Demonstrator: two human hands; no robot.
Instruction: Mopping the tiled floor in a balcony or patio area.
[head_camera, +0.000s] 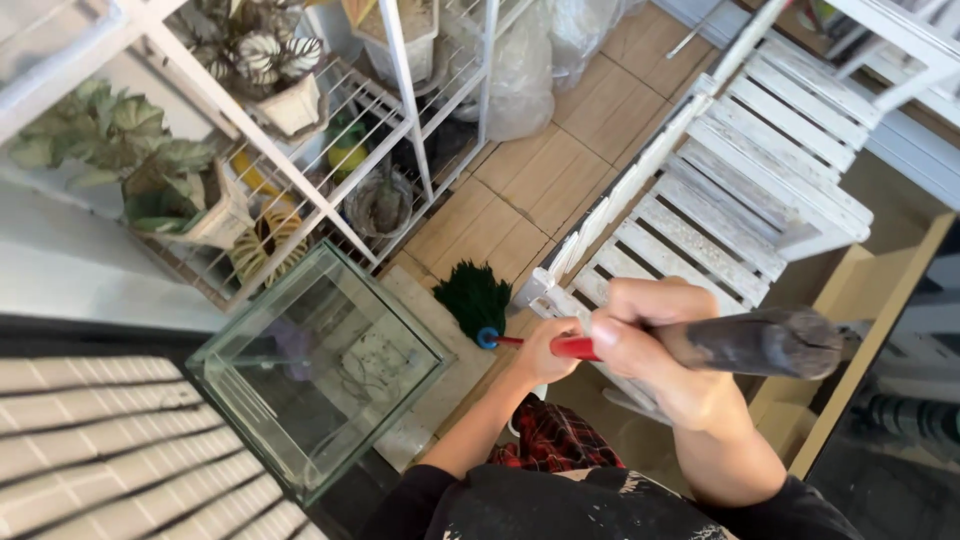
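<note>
You are holding a broom with both hands. Your right hand (650, 340) is wrapped tight around the upper, dark part of the broom handle (760, 343), fingers pressed closed around it. Your left hand (548, 350) is closed lower down on the red section of the shaft, just above the blue collar. The green broom head (472, 297) is pointing down at the tan tiled floor (545, 180), right beside the near corner of the glass aquarium tank (320, 365).

That tank is the thing to worry about. The bristles are working just beside its upper right edge, and the tank is sitting on a pale slab (440, 390) with its glass walls exposed. A hard sideways stroke toward it could knock the collar or the shaft against the glass and chip or crack it.

On the other side of the broom head from the tank, the white slatted bench (720, 200) is standing very near, so a swing away from the tank could catch its frame and jar your grip.

Beyond the tank, the white wire plant rack (400, 120) is carrying potted plants (160, 170) in light pots; pushing the bristles too far under it could rattle the shelf and tip one. The top of the handle is also sticking out past your right hand, toward the wooden edge away from the tank.
</note>
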